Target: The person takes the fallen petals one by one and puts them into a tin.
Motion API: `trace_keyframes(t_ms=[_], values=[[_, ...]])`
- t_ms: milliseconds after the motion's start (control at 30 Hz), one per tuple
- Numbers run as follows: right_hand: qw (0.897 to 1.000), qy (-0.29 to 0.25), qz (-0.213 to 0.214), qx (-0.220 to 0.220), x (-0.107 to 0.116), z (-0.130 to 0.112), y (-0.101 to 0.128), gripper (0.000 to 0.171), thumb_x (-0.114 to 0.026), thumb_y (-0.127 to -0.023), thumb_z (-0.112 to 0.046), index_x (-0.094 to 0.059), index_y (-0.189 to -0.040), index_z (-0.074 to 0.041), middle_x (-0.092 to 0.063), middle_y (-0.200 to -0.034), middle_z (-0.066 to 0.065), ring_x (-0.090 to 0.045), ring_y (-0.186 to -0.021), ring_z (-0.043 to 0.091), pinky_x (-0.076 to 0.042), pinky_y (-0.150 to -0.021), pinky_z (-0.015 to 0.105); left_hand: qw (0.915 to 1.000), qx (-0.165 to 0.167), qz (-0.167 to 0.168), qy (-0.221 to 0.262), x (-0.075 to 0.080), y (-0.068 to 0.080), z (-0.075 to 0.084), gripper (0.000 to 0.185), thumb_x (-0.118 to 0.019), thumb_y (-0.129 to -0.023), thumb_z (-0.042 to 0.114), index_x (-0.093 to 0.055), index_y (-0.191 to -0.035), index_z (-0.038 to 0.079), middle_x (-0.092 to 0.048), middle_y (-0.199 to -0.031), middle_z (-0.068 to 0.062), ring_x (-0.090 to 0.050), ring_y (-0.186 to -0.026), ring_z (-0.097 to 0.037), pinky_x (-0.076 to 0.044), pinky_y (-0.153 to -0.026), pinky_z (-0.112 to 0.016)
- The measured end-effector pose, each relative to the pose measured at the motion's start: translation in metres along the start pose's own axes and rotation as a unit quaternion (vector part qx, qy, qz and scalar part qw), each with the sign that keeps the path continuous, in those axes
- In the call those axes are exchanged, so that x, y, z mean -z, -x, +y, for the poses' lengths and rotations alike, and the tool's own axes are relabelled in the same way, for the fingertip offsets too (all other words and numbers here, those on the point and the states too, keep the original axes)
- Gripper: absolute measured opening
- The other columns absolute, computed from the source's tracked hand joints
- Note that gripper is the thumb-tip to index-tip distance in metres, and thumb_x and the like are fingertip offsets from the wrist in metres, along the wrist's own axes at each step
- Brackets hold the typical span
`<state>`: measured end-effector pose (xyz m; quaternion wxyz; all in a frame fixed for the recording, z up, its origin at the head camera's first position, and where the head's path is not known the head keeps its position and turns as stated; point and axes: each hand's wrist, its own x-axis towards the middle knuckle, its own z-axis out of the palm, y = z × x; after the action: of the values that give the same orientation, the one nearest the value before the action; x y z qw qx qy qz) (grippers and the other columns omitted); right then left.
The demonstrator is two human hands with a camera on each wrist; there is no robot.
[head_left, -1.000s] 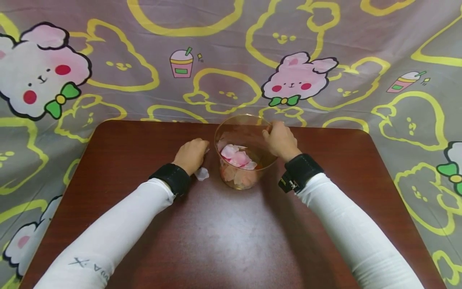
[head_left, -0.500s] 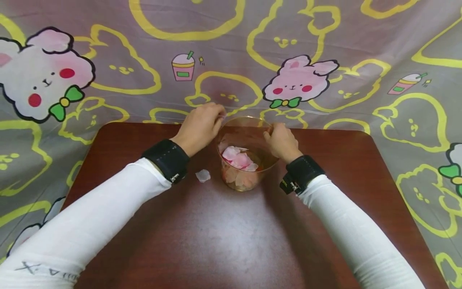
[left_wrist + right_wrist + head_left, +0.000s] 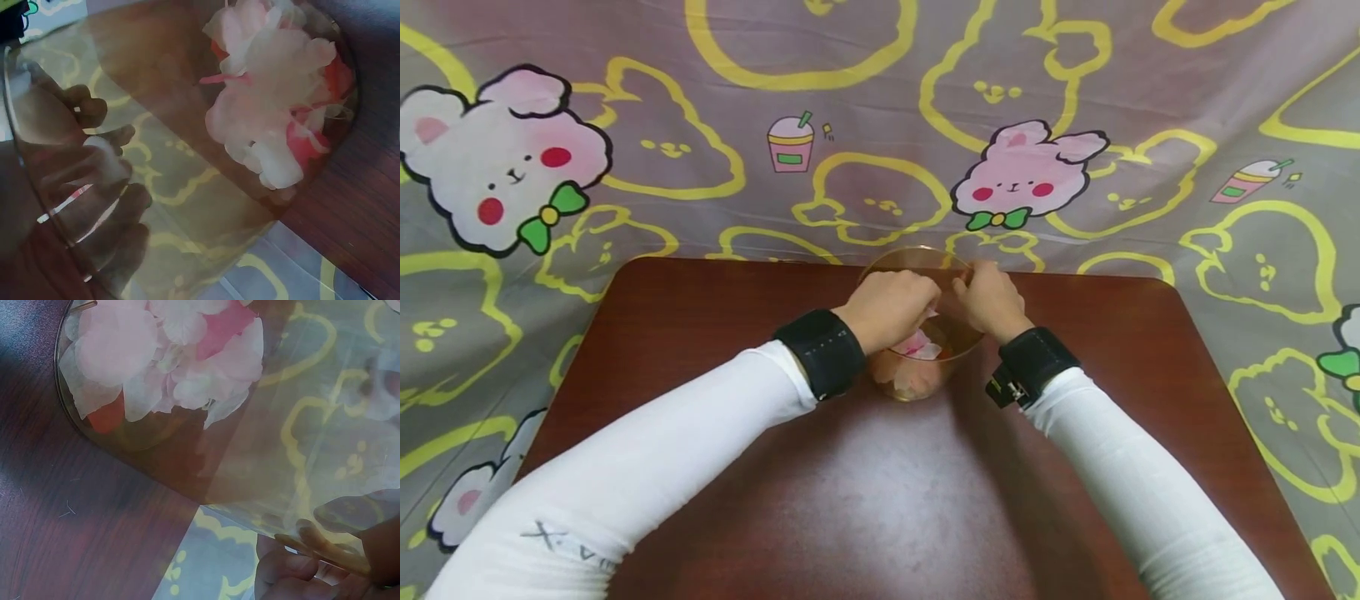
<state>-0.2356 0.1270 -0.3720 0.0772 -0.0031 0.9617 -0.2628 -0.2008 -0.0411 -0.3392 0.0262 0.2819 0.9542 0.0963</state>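
A clear, amber-tinted container (image 3: 953, 367) with a thin rim stands near the table's far side. Pink, white and red flower petals (image 3: 919, 344) lie heaped in its bottom; both wrist views show the petals (image 3: 269, 94) through the wall. My right hand (image 3: 992, 302) grips the rim at the right, thumb on one side and fingers on the other in the right wrist view. Over the opening, my left hand (image 3: 891, 310) bends down with curled fingers. A small pale petal shows at its fingertips, seen through the wall in the left wrist view.
The container stands on a brown wooden table (image 3: 880, 500) with rounded corners. Behind the table hangs a grey-pink cloth (image 3: 880, 100) printed with yellow outlines, rabbits and cups. Black bands (image 3: 1037, 360) circle both wrists.
My left hand has risen from the table left of the container and moved right, over its opening. The left wrist now covers where a loose petal lay. My right hand keeps holding the rim.
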Motion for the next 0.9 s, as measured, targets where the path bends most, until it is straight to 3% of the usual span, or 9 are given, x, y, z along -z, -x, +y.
trace_keyframes(t_ms=[200, 333, 467, 600, 767, 900], values=[[1.000, 0.001, -0.001, -0.004, 0.000, 0.001, 0.000, 0.022, -0.051, -0.104, -0.028, -0.054, -0.094, -0.008, -0.048, -0.077, 0.006, -0.053, -0.067, 0.024, -0.037, -0.054, 0.034, 0.9985, 0.010, -0.050, -0.021, -0.010, -0.010, 0.002, 0.011, -0.061, -0.099, 0.014, -0.070, -0.094, 0.011, -0.073, -0.087, -0.003, -0.070, -0.080, -0.022, -0.058, -0.072, -0.044], [1.000, 0.005, 0.000, -0.006, 0.000, 0.002, 0.000, 0.025, -0.051, -0.104, -0.029, -0.052, -0.089, -0.009, -0.047, -0.074, 0.005, -0.052, -0.065, 0.023, -0.035, -0.054, 0.034, 0.9942, 0.018, -0.102, -0.027, -0.015, -0.011, 0.002, 0.016, -0.063, -0.099, 0.023, -0.070, -0.100, 0.009, -0.075, -0.098, -0.007, -0.073, -0.090, -0.026, -0.059, -0.078, -0.047], [1.000, 0.008, 0.002, -0.003, -0.001, 0.001, -0.001, 0.025, -0.050, -0.104, -0.028, -0.051, -0.087, -0.010, -0.046, -0.073, 0.004, -0.050, -0.064, 0.022, -0.034, -0.053, 0.034, 0.9913, 0.037, -0.126, -0.003, -0.012, -0.011, -0.001, 0.026, -0.065, -0.099, 0.033, -0.069, -0.107, 0.009, -0.074, -0.101, -0.007, -0.071, -0.093, -0.024, -0.057, -0.081, -0.046], [1.000, 0.010, 0.001, -0.001, 0.000, 0.002, -0.002, 0.025, -0.050, -0.104, -0.028, -0.052, -0.087, -0.009, -0.046, -0.073, 0.004, -0.050, -0.064, 0.022, -0.034, -0.053, 0.033, 0.9947, 0.033, -0.091, 0.035, -0.006, -0.010, -0.005, 0.024, -0.063, -0.100, 0.031, -0.072, -0.109, 0.011, -0.073, -0.095, -0.003, -0.067, -0.085, -0.018, -0.054, -0.077, -0.040], [1.000, 0.013, -0.003, -0.007, -0.001, 0.001, -0.003, 0.025, -0.050, -0.104, -0.028, -0.053, -0.087, -0.009, -0.046, -0.072, 0.003, -0.050, -0.063, 0.022, -0.035, -0.054, 0.034, 0.9980, 0.012, -0.006, 0.063, 0.004, -0.004, -0.012, 0.021, -0.062, -0.100, 0.027, -0.073, -0.110, 0.012, -0.072, -0.098, -0.001, -0.064, -0.086, -0.016, -0.054, -0.076, -0.036], [1.000, 0.016, -0.007, -0.015, -0.001, -0.001, -0.002, 0.026, -0.049, -0.104, -0.029, -0.053, -0.087, -0.010, -0.047, -0.074, 0.004, -0.051, -0.066, 0.023, -0.035, -0.057, 0.036, 0.9931, 0.022, 0.076, 0.086, 0.016, 0.008, -0.024, 0.019, -0.060, -0.100, 0.024, -0.072, -0.107, 0.012, -0.072, -0.105, -0.004, -0.065, -0.094, -0.019, -0.055, -0.079, -0.039]])
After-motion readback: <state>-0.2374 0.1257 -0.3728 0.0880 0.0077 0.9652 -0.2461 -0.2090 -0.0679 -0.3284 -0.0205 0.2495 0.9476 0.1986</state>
